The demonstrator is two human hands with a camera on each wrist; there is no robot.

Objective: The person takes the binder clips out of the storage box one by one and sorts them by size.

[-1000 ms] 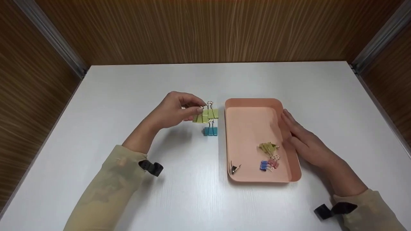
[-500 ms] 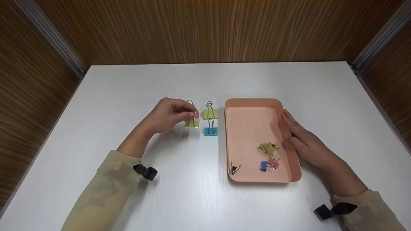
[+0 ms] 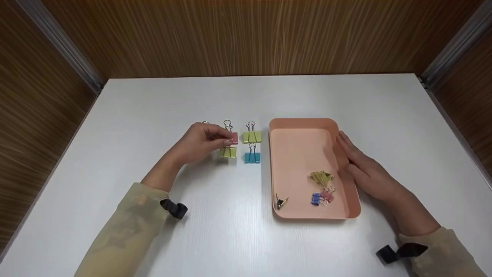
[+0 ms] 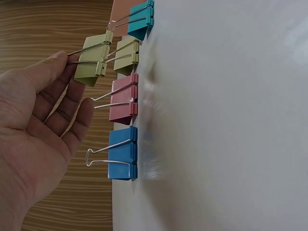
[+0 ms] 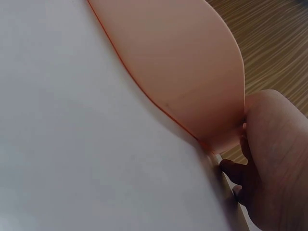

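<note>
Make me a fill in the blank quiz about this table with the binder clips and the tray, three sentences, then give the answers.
1. The right hand rests against the outer wall of the ____ tray.
2. The clip nearest the tray's left wall in the far row, the yellow-green clip, has a ____ clip right behind it toward the person.
3. The left hand touches the wire handle of a yellow-green clip standing next to a ____ clip on the table.

Missing words: pink; blue; pink
</note>
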